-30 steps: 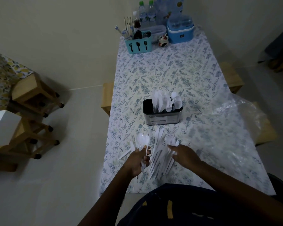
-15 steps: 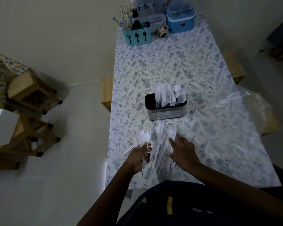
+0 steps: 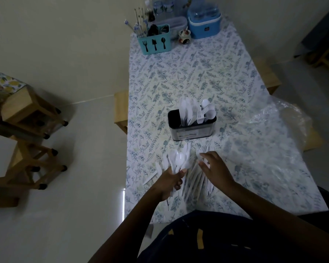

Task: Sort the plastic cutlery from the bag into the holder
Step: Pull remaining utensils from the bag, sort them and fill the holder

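Observation:
A dark metal holder (image 3: pixel 191 130) stands mid-table with white plastic knives, forks and spoons upright in it. Just in front of it lies a loose pile of white plastic cutlery (image 3: pixel 195 178) on the floral tablecloth. My left hand (image 3: pixel 170 182) grips a bunch of white spoons (image 3: pixel 177 159), bowls pointing up. My right hand (image 3: pixel 216 168) reaches over the pile's far end and pinches a white piece at its fingertips; what kind of piece it is I cannot tell. The clear plastic bag (image 3: pixel 277 122) lies crumpled to the right.
A turquoise cutlery caddy (image 3: pixel 154 44), a blue lidded container (image 3: pixel 204 20), bottles and a small jar stand at the table's far end. Wooden stools (image 3: pixel 29 112) sit on the floor to the left. Wooden benches flank the table (image 3: pixel 179 76).
My right hand slid from flat on the pile toward its far end and curled its fingertips on a piece. My left hand keeps the spoons, now raised slightly.

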Available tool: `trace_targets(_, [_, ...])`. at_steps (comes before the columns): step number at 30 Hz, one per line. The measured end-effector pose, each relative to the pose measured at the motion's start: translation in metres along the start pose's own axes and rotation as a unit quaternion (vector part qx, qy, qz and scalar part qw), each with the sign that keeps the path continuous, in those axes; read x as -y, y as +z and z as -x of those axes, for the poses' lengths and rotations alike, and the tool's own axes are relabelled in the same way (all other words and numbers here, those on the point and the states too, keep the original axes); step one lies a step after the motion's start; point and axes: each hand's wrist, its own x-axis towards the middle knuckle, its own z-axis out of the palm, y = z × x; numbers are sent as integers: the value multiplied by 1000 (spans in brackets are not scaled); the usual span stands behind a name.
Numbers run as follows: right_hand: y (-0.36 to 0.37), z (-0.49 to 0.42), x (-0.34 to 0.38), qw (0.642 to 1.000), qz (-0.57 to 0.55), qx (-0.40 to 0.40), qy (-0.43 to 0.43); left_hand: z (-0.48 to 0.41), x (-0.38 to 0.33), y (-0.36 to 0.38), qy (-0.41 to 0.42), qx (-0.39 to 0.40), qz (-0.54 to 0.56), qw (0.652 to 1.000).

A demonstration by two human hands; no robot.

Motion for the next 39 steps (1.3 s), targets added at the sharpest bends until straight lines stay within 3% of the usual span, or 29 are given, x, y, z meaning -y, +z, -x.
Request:
trace_targets(4, [-21, -20, 35, 982, -166, 14, 87, -2, -4, 11, 34, 11, -89, 995])
trace_targets(9, [-33, -35, 41, 955, -249, 34, 157, 1, -11, 20, 60, 36, -87, 994])
trace_targets(13, [-38, -42, 42, 933, -295, 68, 196, 6, -16, 29, 28, 60, -82, 994])
trace_targets(21, [-55, -42, 49, 964, -188, 153, 107, 11, -21, 37, 2, 117, -62, 991])
trace_targets(35, [-77, -45, 43, 939, -223, 252, 76, 11, -30, 46, 17, 183, -84, 979])
trace_targets(39, [-86, -50, 44, 952, -185, 239, 53, 9, -34, 53, 18, 166, -82, 983])
